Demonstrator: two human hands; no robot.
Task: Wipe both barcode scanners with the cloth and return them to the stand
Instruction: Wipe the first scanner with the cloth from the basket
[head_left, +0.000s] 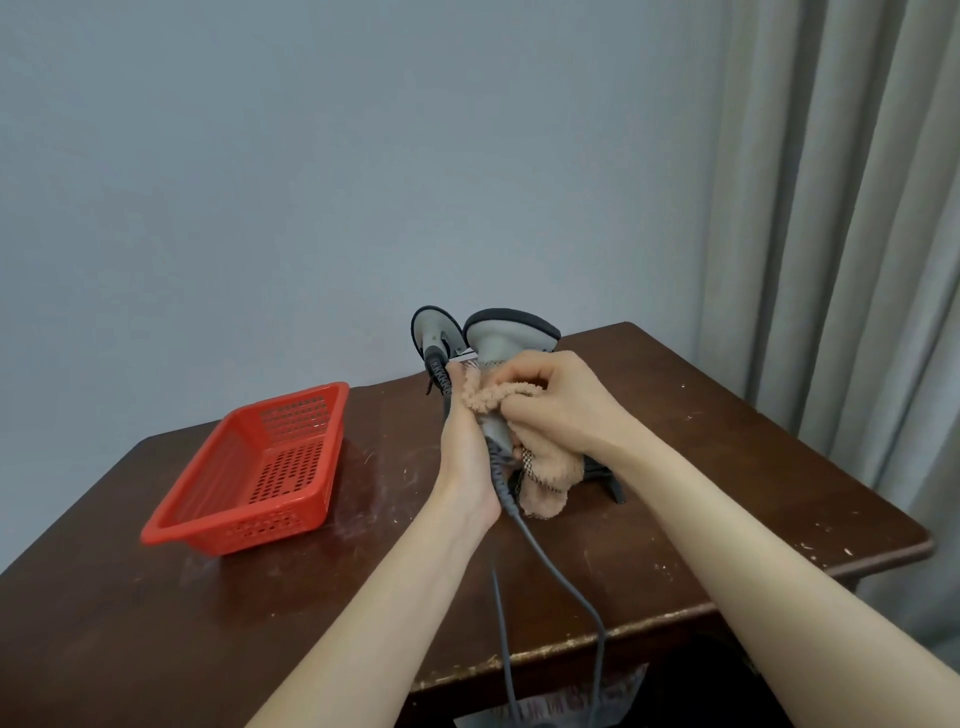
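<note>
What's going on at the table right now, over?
Left hand grips nearer scanner by its handle. Right hand rubs cloth on it. Second scanner waits behind. Red basket off to the side, nothing blocking.

Cloth (540, 467) under right hand (556, 405): peach-tan terry, one edge with a dark-and-light check band. Scanner (506, 338) above that hand: light grey body, dark grey rim. Second scanner (434, 332) just beyond left hand (467, 457): same grey scheme. Cables (545, 561) below hands: grey. Basket (254, 467) left of left hand: red. Table (156, 623): dark brown, pale flecks. Wall pale blue-grey; curtain grey.
</note>
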